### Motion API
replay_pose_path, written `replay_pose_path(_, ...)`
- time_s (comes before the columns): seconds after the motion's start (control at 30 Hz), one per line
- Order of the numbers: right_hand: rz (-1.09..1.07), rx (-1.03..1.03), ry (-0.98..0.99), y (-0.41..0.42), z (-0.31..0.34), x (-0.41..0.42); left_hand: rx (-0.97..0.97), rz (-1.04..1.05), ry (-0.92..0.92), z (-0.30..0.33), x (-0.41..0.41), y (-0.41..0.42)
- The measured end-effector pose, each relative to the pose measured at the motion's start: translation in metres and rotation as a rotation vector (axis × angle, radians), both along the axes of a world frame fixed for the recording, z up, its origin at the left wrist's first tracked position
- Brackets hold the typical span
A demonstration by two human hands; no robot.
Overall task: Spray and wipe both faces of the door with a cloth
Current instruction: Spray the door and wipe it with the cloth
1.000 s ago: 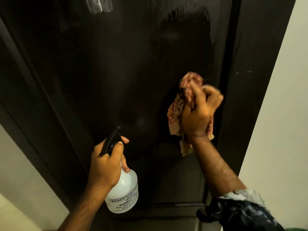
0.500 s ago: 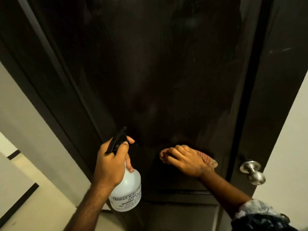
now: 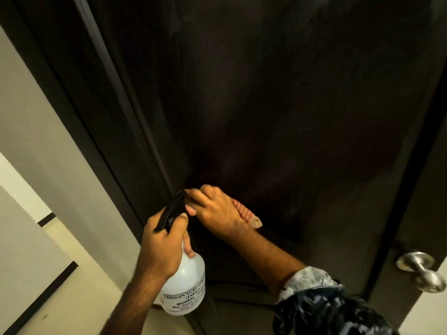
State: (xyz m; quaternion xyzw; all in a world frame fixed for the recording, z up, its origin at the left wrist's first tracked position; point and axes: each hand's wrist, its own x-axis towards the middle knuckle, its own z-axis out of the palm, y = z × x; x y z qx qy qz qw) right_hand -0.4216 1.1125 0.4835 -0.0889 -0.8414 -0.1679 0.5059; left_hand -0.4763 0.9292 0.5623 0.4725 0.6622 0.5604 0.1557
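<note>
The dark door (image 3: 278,105) fills most of the view, its face dull and streaked. The right hand (image 3: 217,211) presses a red-and-white checked cloth (image 3: 246,212) flat against the door's lower part, close to its left edge; the fingers lie over the cloth, and only its right end shows past the hand. The left hand (image 3: 162,247) grips the neck of a white spray bottle (image 3: 185,286), fingers curled round it below the black trigger head (image 3: 171,210), just in front of the right hand. A metal doorknob (image 3: 422,270) sits at the door's right edge.
</note>
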Motion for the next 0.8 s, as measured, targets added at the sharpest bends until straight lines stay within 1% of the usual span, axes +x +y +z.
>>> replay_pose_path(0.1,-0.001,0.033,-0.171,0.003,-0.062,0.005,0.029,-0.017,-0.029,0.001,-0.004,0.007)
replay_pose_path(0.23,-0.032,-0.028,-0.432,0.008,-0.127,0.065,0.029,-0.093,-0.068,-0.005,-0.002,0.014)
replay_pose_path(0.3,-0.084,-0.072,-0.475,0.010,-0.134,0.101,0.012,-0.133,-0.073,-0.010,0.003,0.019)
replay_pose_path(0.37,-0.118,-0.091,-0.465,0.014,-0.120,0.141,-0.005,-0.161,-0.075,-0.014,0.009,0.023)
replay_pose_path(0.43,-0.142,-0.105,-0.400,0.023,-0.099,0.191,-0.021,-0.209,-0.085,-0.017,0.020,0.030)
replay_pose_path(0.5,-0.188,-0.138,-0.277,0.026,-0.073,0.240,-0.034,-0.252,-0.079,-0.019,0.031,0.035)
replay_pose_path(0.53,-0.237,-0.197,-0.171,0.025,-0.057,0.260,-0.044,-0.267,-0.070,-0.020,0.037,0.037)
replay_pose_path(0.6,-0.365,-0.448,0.083,0.026,-0.021,0.298,-0.059,-0.297,-0.049,-0.022,0.051,0.044)
replay_pose_path(0.63,-0.399,-0.535,0.223,0.030,-0.002,0.314,-0.062,-0.308,-0.036,-0.022,0.058,0.047)
replay_pose_path(0.67,-0.398,-0.587,0.383,0.035,0.013,0.334,-0.064,-0.321,-0.025,-0.023,0.066,0.050)
replay_pose_path(0.73,-0.401,-0.594,0.638,0.044,0.033,0.367,-0.068,-0.338,-0.015,-0.024,0.082,0.055)
replay_pose_path(0.77,-0.490,-0.576,0.660,0.046,0.035,0.379,-0.073,-0.352,-0.013,-0.024,0.091,0.058)
replay_pose_path(0.8,-0.608,-0.574,0.633,0.043,0.034,0.383,-0.081,-0.365,-0.017,-0.025,0.100,0.061)
